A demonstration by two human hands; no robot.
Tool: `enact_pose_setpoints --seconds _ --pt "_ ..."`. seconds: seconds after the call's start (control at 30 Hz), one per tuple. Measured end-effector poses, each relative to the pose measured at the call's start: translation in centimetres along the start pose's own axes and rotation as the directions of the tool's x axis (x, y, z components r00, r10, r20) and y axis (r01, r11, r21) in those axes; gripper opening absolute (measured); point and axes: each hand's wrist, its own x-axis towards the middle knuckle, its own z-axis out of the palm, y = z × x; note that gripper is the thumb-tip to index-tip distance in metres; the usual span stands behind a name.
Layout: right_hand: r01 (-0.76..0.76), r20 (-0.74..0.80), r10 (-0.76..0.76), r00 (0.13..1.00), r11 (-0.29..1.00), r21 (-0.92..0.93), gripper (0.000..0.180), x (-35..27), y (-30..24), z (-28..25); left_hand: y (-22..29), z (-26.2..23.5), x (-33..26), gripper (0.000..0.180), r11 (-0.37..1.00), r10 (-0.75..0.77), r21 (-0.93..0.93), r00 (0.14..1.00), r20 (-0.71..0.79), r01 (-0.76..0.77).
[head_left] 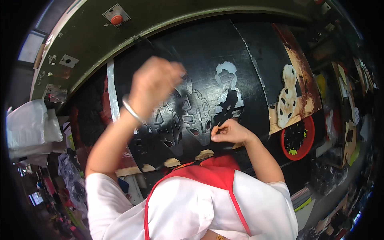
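Observation:
A black sheet (208, 60) with several cut-out shapes lies on the press bed in front of me. My left hand (154, 84), a metal bangle on its wrist, is raised over the sheet's left part, with the fingers curled and blurred; I cannot tell what it holds. Lower down, my right hand (230, 132) pinches the sheet's near edge, next to a dark cut-out piece (228, 106). A row of pale cut-out openings (192, 116) lies between the two hands.
A cream perforated cutting die (289, 96) rests on a rusty board at the right. Below it stands a red bowl (306, 146) with black scraps. A red button (116, 19) sits on the green machine frame above. Plastic bags (30, 128) hang at the left.

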Motion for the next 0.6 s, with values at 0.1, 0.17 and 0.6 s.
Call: enact_pose_setpoints --seconds 0.1,0.17,0.6 --pt "-0.008 -0.028 0.011 1.000 0.992 0.125 0.011 0.8 0.8 -0.2 7.0 5.0 -8.4 0.028 0.952 -0.059 -0.289 0.985 0.159 0.104" --pt "0.059 0.008 -0.061 0.998 0.983 0.172 0.008 0.9 1.4 -0.4 9.2 6.9 -12.1 0.034 0.949 -0.093 -0.277 0.972 0.218 0.153" --pt "-0.022 -0.369 -0.267 0.890 0.784 -0.620 0.017 -1.5 1.3 5.0 -11.4 -1.1 -1.0 0.016 0.337 -0.916 -0.890 0.327 -0.235 0.306"
